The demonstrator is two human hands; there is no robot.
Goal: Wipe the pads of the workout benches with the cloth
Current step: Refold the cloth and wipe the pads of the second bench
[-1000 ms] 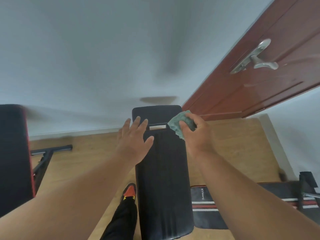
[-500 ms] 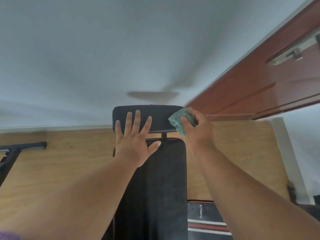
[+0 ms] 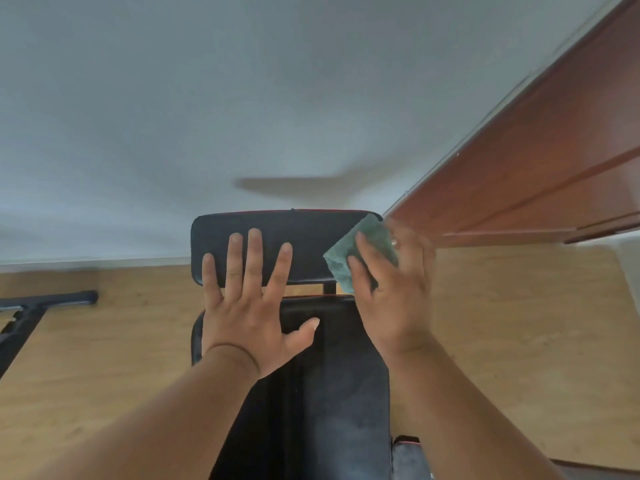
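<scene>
L hand: flat, fingers spread & straight; fingertips on the far pad, palm and thumb over the near pad. Grip spread wide, holds nothing.
R hand: blurred w/ motion; thumb and fingers lie on the cloth at the far pad's R end. Grip looks pressed onto cloth, fingers mostly straight; can't tell if any curl round it.
Cloth: green, folded/bunched, on R end of far pad, one corner hanging over the gap betw. the two pads.
Far pad: black, short, set crosswise, thin red edge along its far side; close to the wall.
Near pad: black, long, runs lengthwise toward the camera; sep. from far pad by a narrow gap w/ a dark post showing in it.
Floor: light wood boards.
Wall: pale grey-white, shadow just above far pad.
Door: red-brown wood, upper R.
Other frame: dark metal bar & leg on floor, far L, well apart from the bench.
Low R corner: dark padded item w/ red trim, just beside near pad; id unclear.
</scene>
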